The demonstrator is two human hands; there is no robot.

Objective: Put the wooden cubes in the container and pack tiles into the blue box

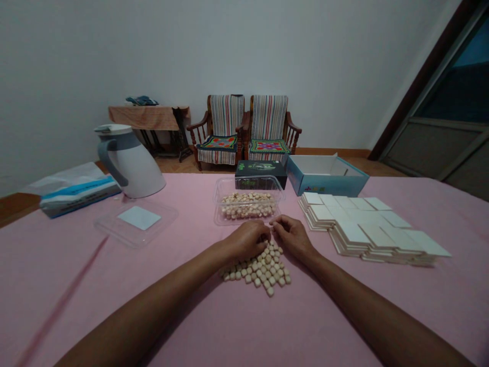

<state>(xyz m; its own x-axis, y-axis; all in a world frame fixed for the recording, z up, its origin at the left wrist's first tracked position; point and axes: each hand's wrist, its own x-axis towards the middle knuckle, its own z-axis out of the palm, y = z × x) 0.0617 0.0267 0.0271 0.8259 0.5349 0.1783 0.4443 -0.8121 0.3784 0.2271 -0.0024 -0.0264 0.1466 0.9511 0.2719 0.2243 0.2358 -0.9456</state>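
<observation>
On the pink cloth lies a loose pile of small pale wooden cubes (267, 270), with rounded corners. My left hand (246, 240) rests over the pile's far left part, its fingers curled down and hiding some cubes. Just right of it, at the far end of the pile, my right hand (292, 235) has thumb and forefinger brought together. Whatever either hand pinches is too small or hidden to make out. Directly beyond both hands stands a clear plastic container (218, 196), partly filled with more small pale pieces (248, 205).
Stacked white square tiles (367, 221) lie to the right, before a blue open box (324, 179). A black box (261, 168) stands behind the container. On the left are a clear lid (105, 224), a white jug (135, 168) and a blue-and-white packet (80, 191).
</observation>
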